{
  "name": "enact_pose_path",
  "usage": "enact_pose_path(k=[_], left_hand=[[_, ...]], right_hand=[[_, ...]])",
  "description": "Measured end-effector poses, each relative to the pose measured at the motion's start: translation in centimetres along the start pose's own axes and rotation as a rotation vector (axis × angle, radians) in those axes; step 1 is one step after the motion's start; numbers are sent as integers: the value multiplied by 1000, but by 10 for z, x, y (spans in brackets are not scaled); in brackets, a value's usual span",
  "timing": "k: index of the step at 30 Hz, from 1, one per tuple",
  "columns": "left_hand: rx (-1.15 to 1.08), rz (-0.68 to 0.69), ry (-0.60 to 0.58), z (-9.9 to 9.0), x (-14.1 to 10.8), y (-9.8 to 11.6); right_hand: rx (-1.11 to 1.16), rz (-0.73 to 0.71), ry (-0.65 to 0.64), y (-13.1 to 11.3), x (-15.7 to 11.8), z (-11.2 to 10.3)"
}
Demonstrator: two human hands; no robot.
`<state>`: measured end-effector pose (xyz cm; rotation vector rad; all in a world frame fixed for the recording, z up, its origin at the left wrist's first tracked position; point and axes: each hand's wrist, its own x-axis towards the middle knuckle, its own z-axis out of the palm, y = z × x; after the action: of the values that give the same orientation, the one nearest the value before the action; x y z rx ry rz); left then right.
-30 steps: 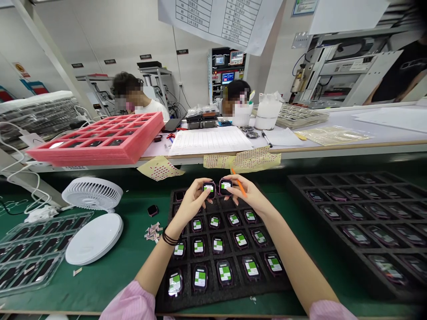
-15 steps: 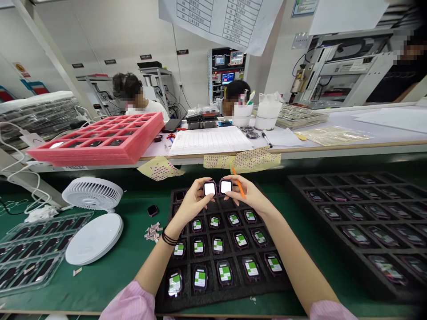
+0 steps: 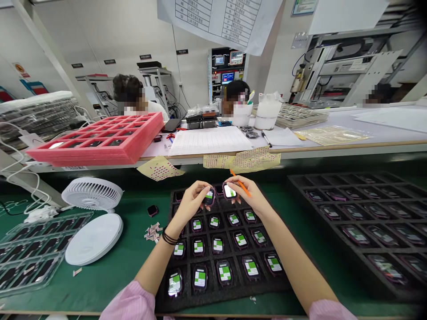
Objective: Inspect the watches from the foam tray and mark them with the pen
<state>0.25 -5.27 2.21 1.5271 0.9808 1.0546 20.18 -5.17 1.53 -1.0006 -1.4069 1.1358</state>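
My left hand (image 3: 194, 198) is closed on a smartwatch (image 3: 209, 195), its thumb lying on the partly lit screen. Another smartwatch (image 3: 230, 190), with a mostly white screen, is gripped in my right hand (image 3: 248, 193). An orange stick-like tool (image 3: 240, 183) is also tucked between the right fingers. Both hands are over the far rows of a black foam tray (image 3: 230, 298). Several watches with green and white screens, such as this watch (image 3: 225, 272), sit in its compartments. My forearms hide some compartments along the sides.
A second black foam tray (image 3: 336, 240) of watches lies right. Left are a white fan (image 3: 94, 240), clear plastic trays (image 3: 43, 253), a lone watch (image 3: 152, 210) and small paper scraps (image 3: 153, 232). A raised shelf ahead bears a pink foam tray (image 3: 130, 153) and papers (image 3: 210, 141). Co-workers sit beyond.
Both watches were upright side by side with white screens. Now the left one has moved lower and shows a darker, partly green display; the right one is tilted, with some green showing.
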Motion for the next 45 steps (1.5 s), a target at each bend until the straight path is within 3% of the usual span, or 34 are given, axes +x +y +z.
enact_pose_path(k=[13,22,37,45], left_hand=[[2,79,-50,-1,2,-5],[-2,60,-32,-1,2,-1],[-44,81,-87,-4,3,-6],[8,35,-20,-5,5,-5]], right_hand=[[22,-25,-49,-2,0,0],[26,-30,-47,-3,0,1],[35,-21,-168,-3,-2,-7],[21,-4,-73,-4,-1,-3]])
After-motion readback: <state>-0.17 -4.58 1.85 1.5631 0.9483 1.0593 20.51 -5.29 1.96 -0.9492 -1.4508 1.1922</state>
